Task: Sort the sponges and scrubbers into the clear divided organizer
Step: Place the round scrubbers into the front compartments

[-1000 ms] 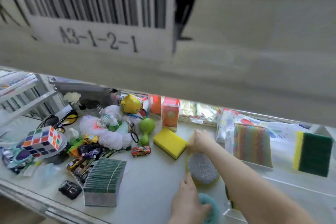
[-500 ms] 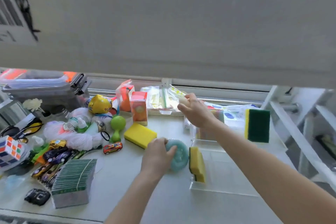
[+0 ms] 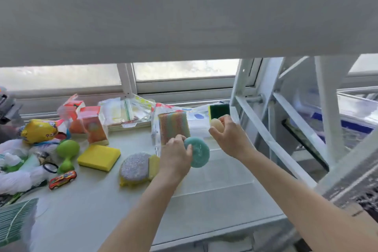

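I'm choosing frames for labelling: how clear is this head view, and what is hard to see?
Head view: backlit by the window, edges bowed by the wide lens, overall soft; the clear organizer nearly vanishes. The teal sponge in the left hand reads fine.

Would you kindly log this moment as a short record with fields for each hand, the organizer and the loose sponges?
left hand: holds round teal scrubber
right hand: holds small beige sponge
clear organizer: striped sponge and green-yellow sponge stand at its far end
loose on table: yellow sponge, silver scrubber pad
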### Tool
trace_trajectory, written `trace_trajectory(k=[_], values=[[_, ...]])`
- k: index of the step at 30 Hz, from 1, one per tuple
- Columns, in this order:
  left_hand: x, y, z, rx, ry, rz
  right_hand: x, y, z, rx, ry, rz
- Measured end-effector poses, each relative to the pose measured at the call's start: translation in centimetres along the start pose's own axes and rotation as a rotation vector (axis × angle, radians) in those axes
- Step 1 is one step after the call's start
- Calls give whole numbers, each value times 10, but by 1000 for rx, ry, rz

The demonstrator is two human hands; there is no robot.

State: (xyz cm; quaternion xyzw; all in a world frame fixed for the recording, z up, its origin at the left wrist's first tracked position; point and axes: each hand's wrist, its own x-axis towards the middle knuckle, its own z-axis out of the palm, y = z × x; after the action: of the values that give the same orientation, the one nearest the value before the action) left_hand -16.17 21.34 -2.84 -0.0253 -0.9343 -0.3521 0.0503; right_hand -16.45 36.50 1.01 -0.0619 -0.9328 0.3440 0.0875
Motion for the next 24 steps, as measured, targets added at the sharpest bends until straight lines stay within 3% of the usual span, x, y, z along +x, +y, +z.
trace_trajectory(k=[8,13,16,20,24], values=[[-3,-16,43,262,-81,-48,-19,56,40,-11,-98,135],[-1,-29,52,465,-46,-20,-19,66,62,-47,-120,102],[-1,-28,54,460,-2,36,-14,62,66,-54,-64,74],[3,-30,38,342,139,84,-8,41,70,-101,56,-72],[12,-51,-5,260,285,38,-2,-14,80,-89,89,-353]])
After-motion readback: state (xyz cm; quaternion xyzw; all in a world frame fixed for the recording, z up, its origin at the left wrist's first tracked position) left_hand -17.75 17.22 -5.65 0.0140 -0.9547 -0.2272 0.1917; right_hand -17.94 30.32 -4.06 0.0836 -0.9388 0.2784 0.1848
